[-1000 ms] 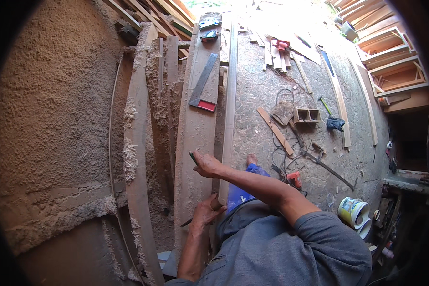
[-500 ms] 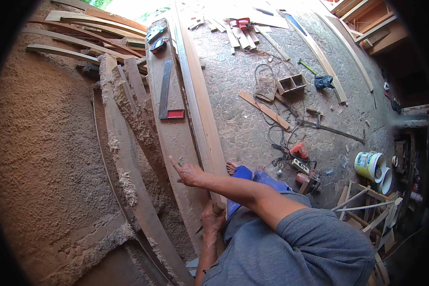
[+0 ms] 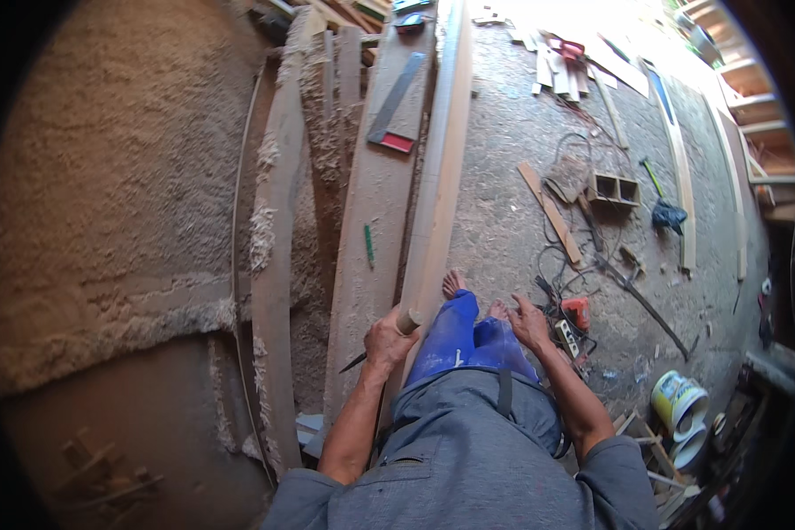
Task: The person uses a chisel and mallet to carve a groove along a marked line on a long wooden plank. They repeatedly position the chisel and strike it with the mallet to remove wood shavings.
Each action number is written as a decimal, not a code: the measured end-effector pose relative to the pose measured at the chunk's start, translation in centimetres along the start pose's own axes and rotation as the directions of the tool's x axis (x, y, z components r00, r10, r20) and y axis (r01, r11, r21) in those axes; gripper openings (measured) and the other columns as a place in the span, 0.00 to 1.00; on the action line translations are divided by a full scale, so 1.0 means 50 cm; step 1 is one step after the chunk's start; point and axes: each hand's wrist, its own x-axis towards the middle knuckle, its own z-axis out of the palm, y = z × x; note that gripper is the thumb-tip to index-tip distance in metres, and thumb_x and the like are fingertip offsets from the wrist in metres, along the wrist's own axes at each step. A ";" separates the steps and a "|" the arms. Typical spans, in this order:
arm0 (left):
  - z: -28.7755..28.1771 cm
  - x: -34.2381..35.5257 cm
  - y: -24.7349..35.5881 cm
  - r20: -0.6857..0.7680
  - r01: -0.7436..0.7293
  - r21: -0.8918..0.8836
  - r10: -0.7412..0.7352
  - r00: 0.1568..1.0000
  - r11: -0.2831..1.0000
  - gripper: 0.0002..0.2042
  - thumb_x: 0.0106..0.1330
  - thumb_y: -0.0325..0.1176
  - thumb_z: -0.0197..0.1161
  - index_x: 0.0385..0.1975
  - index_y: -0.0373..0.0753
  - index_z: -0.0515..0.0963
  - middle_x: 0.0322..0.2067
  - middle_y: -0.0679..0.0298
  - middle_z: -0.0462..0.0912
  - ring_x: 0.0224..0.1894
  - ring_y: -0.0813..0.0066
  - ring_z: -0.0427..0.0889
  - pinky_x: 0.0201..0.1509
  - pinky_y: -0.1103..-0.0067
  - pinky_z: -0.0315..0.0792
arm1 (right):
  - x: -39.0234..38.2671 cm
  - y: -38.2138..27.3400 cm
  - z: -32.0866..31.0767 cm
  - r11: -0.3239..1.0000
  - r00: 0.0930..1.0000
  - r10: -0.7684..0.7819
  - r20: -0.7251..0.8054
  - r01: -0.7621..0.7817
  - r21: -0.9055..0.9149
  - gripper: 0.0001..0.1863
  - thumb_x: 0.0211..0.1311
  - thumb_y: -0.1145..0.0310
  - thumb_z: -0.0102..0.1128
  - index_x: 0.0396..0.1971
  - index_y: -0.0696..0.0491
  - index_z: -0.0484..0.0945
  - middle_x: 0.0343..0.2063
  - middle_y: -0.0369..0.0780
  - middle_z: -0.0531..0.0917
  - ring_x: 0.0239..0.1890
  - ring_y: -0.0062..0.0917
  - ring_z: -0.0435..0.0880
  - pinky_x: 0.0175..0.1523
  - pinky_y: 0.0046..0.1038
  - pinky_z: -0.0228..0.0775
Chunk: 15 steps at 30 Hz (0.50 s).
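Observation:
My left hand (image 3: 386, 343) grips a wooden-handled chisel (image 3: 407, 321), its dark blade pointing down-left over a dusty board (image 3: 352, 305). Along that board's right side runs a pale, smooth timber (image 3: 442, 177). A green pencil (image 3: 368, 245) lies on the dusty board, with a metal square with a red handle (image 3: 391, 113) and a dark blue tape measure (image 3: 409, 21) farther up it. My right hand (image 3: 528, 322) is off the timber, beside my blue-trousered leg above the floor, fingers apart and holding nothing.
Rough planks with shavings (image 3: 274, 256) run beside a textured wall (image 3: 115, 159). The concrete floor (image 3: 495, 203) holds cables, an orange power tool (image 3: 576, 314), a hollow block (image 3: 612, 191), a hammer (image 3: 653, 177), buckets (image 3: 677, 402), and wood strips (image 3: 548, 215). Wooden frames (image 3: 755, 115) stand right.
My right hand has let go of the green pencil, now lying on the board, and moved rightward off it. My left hand still grips the chisel. The view has shifted too.

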 end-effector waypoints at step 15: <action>0.106 -0.018 -0.036 -0.263 -0.098 -0.103 0.068 0.963 0.990 0.19 0.52 0.41 0.75 0.39 0.36 0.81 0.36 0.51 0.88 0.46 0.50 0.87 0.48 0.62 0.82 | -0.024 -0.094 -0.081 0.956 0.944 0.051 0.325 -0.140 0.257 0.22 0.76 0.65 0.57 0.65 0.57 0.71 0.39 0.40 0.85 0.36 0.22 0.84 0.41 0.28 0.78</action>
